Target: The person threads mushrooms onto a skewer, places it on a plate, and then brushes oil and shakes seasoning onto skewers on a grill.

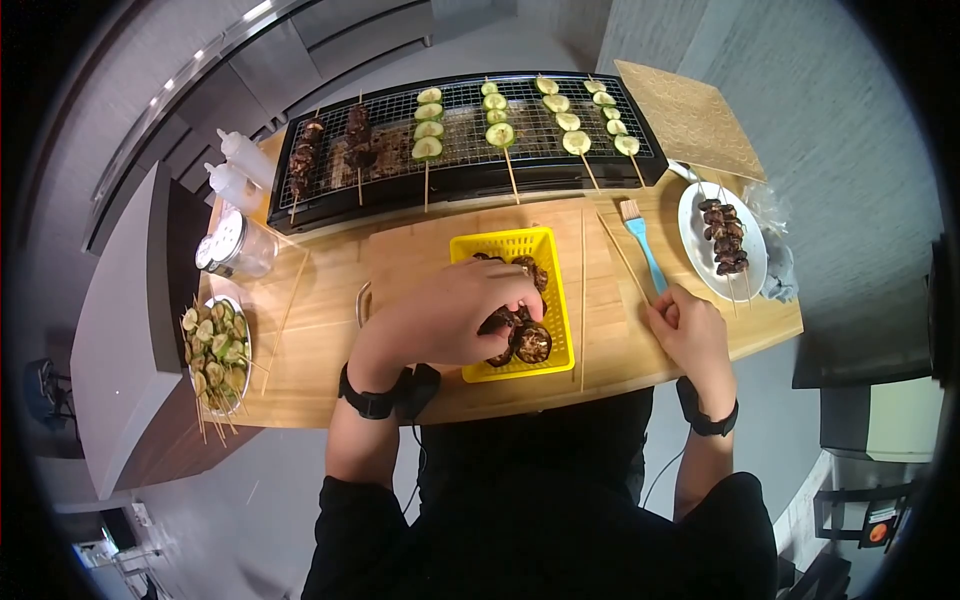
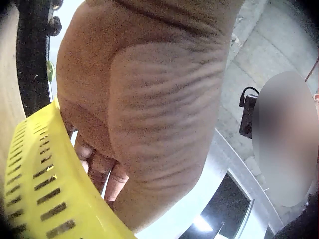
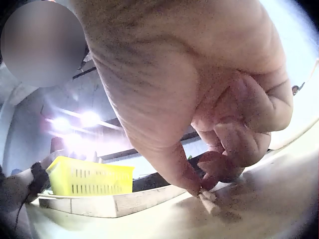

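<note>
My left hand (image 1: 455, 308) reaches down into a yellow slotted basket (image 1: 562, 330), its fingers bent among dark brown round slices (image 1: 533, 344) with mottled centres. Whether it grips a slice I cannot tell. In the left wrist view, the basket's wall (image 2: 45, 184) hides most of the fingertips. Near the front edge of the table, my right hand (image 1: 690, 328) pinches a thin wooden skewer (image 1: 625, 258) between thumb and fingers. The right wrist view shows the pale skewer end (image 3: 208, 200) poking out beneath the fingertips, close over the tabletop.
A wooden board (image 1: 600, 300) lies under the basket, with another skewer (image 1: 584, 290) along it. Behind stands a long grill (image 1: 470, 125) bearing skewered food. A blue brush (image 1: 645, 248) and a white plate (image 1: 692, 235) are rightward; jars (image 1: 245, 248) and a loaded plate (image 1: 240, 400) leftward.
</note>
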Demonstrator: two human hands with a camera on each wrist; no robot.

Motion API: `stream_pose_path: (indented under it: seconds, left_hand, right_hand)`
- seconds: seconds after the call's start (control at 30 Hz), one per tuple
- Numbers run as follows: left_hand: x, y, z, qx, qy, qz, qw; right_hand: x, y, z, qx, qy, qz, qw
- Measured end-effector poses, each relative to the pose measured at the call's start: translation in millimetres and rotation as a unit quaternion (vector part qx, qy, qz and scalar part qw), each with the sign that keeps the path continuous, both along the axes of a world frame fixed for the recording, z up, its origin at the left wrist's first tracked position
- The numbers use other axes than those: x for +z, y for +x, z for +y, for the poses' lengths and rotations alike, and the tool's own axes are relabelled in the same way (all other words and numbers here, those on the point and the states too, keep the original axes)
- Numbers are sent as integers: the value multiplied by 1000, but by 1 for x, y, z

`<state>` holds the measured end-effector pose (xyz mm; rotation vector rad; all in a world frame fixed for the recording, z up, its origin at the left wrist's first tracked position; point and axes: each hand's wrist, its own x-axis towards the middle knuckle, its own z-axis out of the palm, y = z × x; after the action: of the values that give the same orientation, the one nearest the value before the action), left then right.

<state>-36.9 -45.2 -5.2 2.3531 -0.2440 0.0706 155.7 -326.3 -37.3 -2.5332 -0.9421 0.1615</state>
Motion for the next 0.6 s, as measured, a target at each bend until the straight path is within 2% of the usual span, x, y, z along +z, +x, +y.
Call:
stream_pose_path:
  seconds: [0.17,0.33,0.47,0.6]
  left_hand:
    - [1,-3,2,19,25,-12,999]
    - [1,-4,2,25,31,-20,999]
    - [2,-3,3,25,-4,-4,1000]
    - [8,-3,4,30,-54,9,998]
  right_hand:
    - [2,1,-4,-14,18,17,1000]
    - [3,-2,-7,-6,91,63,994]
    - [7,-3,-5,-4,167,134,977]
    - [18,-2,8,5,233,150,961]
